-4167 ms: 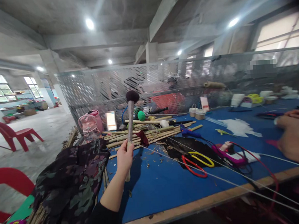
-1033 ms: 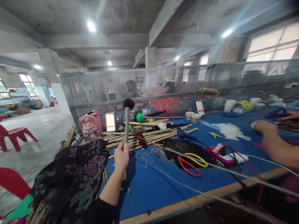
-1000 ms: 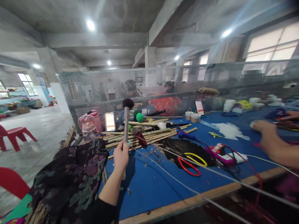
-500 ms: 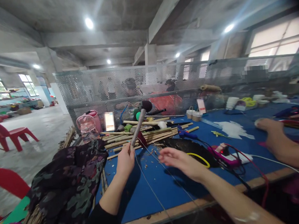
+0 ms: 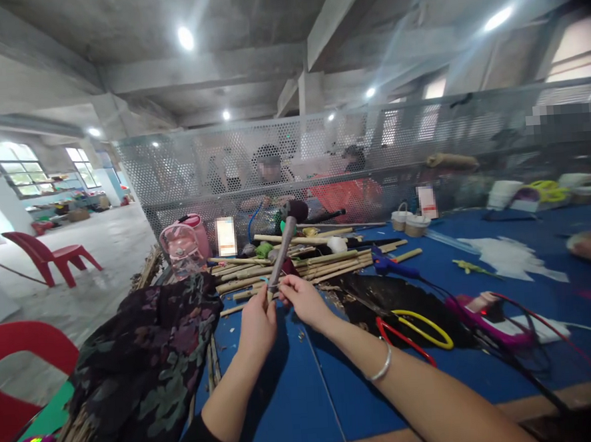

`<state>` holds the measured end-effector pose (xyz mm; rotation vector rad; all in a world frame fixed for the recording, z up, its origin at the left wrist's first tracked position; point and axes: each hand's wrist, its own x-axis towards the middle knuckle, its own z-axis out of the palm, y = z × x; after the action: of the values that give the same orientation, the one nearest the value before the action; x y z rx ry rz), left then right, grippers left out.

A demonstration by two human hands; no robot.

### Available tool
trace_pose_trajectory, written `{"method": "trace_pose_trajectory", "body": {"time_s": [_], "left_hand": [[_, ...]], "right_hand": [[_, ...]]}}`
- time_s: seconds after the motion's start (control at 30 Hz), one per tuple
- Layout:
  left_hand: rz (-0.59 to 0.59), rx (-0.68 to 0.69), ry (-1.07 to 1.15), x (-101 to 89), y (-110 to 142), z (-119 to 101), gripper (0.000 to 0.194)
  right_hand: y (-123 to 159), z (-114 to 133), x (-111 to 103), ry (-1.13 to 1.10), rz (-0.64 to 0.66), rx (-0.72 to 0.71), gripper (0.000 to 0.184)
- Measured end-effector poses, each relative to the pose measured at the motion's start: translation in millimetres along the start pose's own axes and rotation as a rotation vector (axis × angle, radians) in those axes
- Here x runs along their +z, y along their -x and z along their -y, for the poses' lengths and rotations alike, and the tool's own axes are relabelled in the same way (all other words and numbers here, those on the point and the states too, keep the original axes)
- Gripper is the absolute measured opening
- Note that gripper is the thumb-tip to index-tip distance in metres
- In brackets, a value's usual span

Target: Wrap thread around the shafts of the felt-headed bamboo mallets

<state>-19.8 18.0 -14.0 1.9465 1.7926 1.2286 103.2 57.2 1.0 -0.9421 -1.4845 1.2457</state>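
1. Grey-wrapped stem (image 5: 282, 252) with a dark, rounded head (image 5: 297, 211): held above the blue tabletop (image 5: 282, 415), directly ahead of the wearer. The long axis is tilted, running from the left hand (image 5: 258, 323) toward 1 o'clock, head uppermost.
2. Nearer hand: the left, in direct contact. Its fingers are closed around the lower stem, thumb along the side.
3. Right hand (image 5: 308, 303): arrives from 4 o'clock. Thumb and fingertips are pressed together in a pinch at the lower stem, just above the left grip. The stem lies at 9 to 10 o'clock from this hand, the dark head at 12. Exactly what is between the fingertips cannot be confirmed.
4. Pale strand (image 5: 325, 379): runs from just below the hands toward 5 o'clock, past the table edge. Its upper attachment is hidden.
5. Appearance: the stem is slim and matt; the head is much wider, near-black, apparently soft.
6. Surroundings: bamboo sticks (image 5: 248, 272) lie in a loose pile beyond the hands; scissors (image 5: 449, 337) with red and yellow handles lie at 4 o'clock from the stem.
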Motion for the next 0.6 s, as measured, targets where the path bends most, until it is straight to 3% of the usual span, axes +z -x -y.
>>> {"method": "trace_pose_trajectory", "body": {"time_s": [0.1, 0.17, 0.37, 0.5, 0.6], "left_hand": [[0.009, -0.014, 0.021, 3.1, 0, 4, 0.045], [0.008, -0.011, 0.044, 4.0, -1, 6, 0.044], [-0.003, -0.02, 0.176, 0.0, -4, 8, 0.039], [-0.045, -0.148, 0.415, 2.6, -6, 7, 0.034], [0.007, -0.284, 0.706, 7.6, -6, 5, 0.032]], "right_hand": [[4, 10, 0, -0.211, 0.002, 0.196, 0.014], [8, 15, 2, -0.196, 0.045, 0.238, 0.017], [13, 9, 1, 0.075, 0.21, -0.065, 0.022], [5, 1, -14, 0.138, 0.152, -0.016, 0.023], [1, -1, -21, 0.104, 0.152, -0.014, 0.027]]}}
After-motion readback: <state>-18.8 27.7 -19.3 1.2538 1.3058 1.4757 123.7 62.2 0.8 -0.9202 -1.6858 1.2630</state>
